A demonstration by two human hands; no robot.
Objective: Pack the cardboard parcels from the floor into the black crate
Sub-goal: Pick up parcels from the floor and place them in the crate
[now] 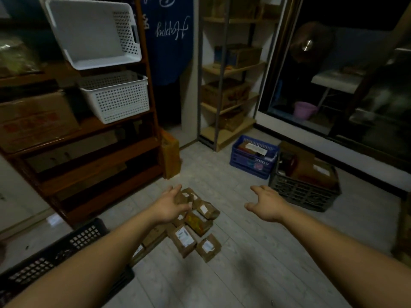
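My left hand (171,205), fingers spread and empty, over cardboard parcels (195,225) heaped on the floor (244,276); right hand (266,204) likewise spread, empty, alongside.

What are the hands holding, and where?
Right hand is empty. Left hand is at a parcel; whether it grips it cannot be told.

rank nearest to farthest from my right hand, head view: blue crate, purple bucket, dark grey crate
From the right hand:
1. dark grey crate, just to its right
2. blue crate, farther back on the floor
3. purple bucket, beyond the glass
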